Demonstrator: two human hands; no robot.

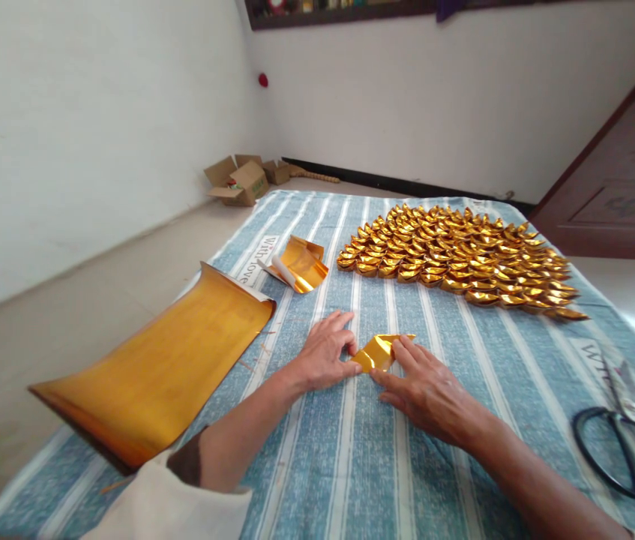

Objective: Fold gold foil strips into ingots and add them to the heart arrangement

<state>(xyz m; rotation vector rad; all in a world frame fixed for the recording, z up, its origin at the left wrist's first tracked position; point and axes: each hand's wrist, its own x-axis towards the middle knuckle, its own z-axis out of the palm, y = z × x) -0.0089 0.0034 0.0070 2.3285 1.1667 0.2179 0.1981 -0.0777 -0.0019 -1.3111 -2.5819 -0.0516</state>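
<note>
Left hand (pixel 325 351) and right hand (pixel 423 386) press a gold paper piece (pixel 378 352) on the striped cloth (pixel 351 465).

This looks like a plain room in a home — bare white walls (pixel 97 127), a pale tiled floor (pixel 58 322) and a dark wooden door (pixel 626 180) at the right. A blue striped cloth (pixel 351 465) covers the work surface. Beyond its far left corner, open cardboard boxes (pixel 241 180) sit against the wall — and a dark shelf (pixel 339 11) runs high along the far wall.
</note>
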